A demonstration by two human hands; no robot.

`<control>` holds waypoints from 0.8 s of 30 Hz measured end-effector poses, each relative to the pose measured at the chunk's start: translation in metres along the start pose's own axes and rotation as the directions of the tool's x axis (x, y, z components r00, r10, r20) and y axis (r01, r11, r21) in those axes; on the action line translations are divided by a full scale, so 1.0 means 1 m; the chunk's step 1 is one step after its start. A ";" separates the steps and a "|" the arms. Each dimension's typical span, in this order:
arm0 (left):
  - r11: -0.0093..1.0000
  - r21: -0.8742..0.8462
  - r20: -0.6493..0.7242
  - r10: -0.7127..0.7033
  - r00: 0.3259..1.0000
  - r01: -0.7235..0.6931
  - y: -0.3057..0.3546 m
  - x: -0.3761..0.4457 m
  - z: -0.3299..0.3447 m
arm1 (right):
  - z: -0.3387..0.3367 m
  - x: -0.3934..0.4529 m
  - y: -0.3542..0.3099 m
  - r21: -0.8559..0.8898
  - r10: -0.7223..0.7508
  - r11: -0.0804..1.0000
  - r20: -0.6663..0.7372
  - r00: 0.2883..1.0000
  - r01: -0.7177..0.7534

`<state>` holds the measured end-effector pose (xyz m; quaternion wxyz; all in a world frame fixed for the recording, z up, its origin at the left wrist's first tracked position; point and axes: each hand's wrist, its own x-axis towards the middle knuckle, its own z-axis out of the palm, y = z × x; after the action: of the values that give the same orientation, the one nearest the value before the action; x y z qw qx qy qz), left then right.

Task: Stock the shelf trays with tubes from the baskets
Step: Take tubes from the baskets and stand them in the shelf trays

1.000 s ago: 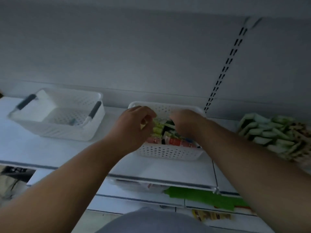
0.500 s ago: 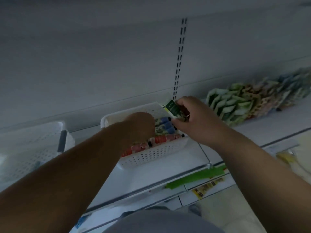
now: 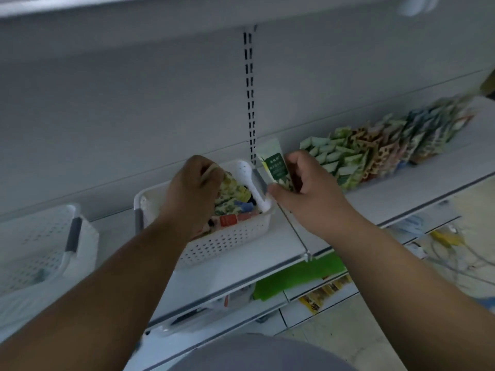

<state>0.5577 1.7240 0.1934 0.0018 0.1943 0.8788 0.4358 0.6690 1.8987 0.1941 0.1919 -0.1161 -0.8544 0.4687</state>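
My right hand [image 3: 308, 194] has lifted a green tube [image 3: 276, 164] clear of the basket [image 3: 227, 236], grip pinched round it; my left hand [image 3: 192, 188] still clutches tubes inside. Shelving comes next.

- A pale grey back panel [image 3: 134, 108] fills the upper half of the frame.
- A slotted upright [image 3: 249, 95] runs down its centre.
- A white shelf [image 3: 417, 183] crosses the middle, rising toward the right.
- An upper shelf edge [image 3: 107, 9] spans the top.
- Light tiled floor [image 3: 348, 336] shows at lower right.
- Lighting is dim.
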 end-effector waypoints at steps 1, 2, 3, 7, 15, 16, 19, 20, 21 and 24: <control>0.998 -0.061 -0.028 -0.006 1.000 0.005 0.009 -0.006 0.006 | -0.009 -0.004 0.003 0.047 0.011 0.999 -0.014 1.000 -0.011; 0.994 -0.111 -0.047 -0.004 0.999 -0.002 0.020 -0.013 0.012 | -0.019 -0.008 0.007 0.100 0.022 0.995 -0.029 0.999 -0.019; 0.987 -0.162 -0.056 0.005 0.998 -0.014 0.035 -0.019 0.023 | -0.033 -0.014 0.012 0.145 0.032 0.989 -0.051 0.998 -0.024; 0.905 -0.424 -0.010 -0.031 0.999 0.024 0.091 -0.041 0.079 | -0.098 -0.043 0.043 0.200 0.094 0.977 -0.119 0.988 -0.069; 0.763 -0.586 0.353 -0.062 0.934 0.272 0.197 -0.092 0.242 | -0.254 -0.093 0.111 0.207 0.205 0.964 -0.183 0.962 -0.167; 0.780 -0.560 0.389 -0.050 0.920 0.279 0.205 -0.093 0.259 | -0.269 -0.094 0.121 0.195 0.219 0.964 -0.184 0.958 -0.182; 0.807 -0.502 0.454 -0.060 0.889 0.311 0.219 -0.091 0.290 | -0.297 -0.086 0.146 0.166 0.266 0.957 -0.176 0.948 -0.238; 0.810 -0.490 0.463 -0.069 0.883 0.321 0.222 -0.087 0.300 | -0.303 -0.080 0.154 0.151 0.269 0.958 -0.172 0.948 -0.244; 0.815 -0.480 0.464 -0.079 0.882 0.325 0.222 -0.082 0.308 | -0.308 -0.073 0.161 0.145 0.269 0.958 -0.165 0.949 -0.247; 0.815 -0.478 0.457 -0.088 0.885 0.327 0.227 -0.059 0.333 | -0.324 -0.050 0.184 0.139 0.280 0.956 -0.168 0.945 -0.259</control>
<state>0.7469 2.0822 0.1513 0.2915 0.1742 0.7144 0.6118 0.8585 2.2228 0.1856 0.2112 -0.2641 -0.7803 0.5260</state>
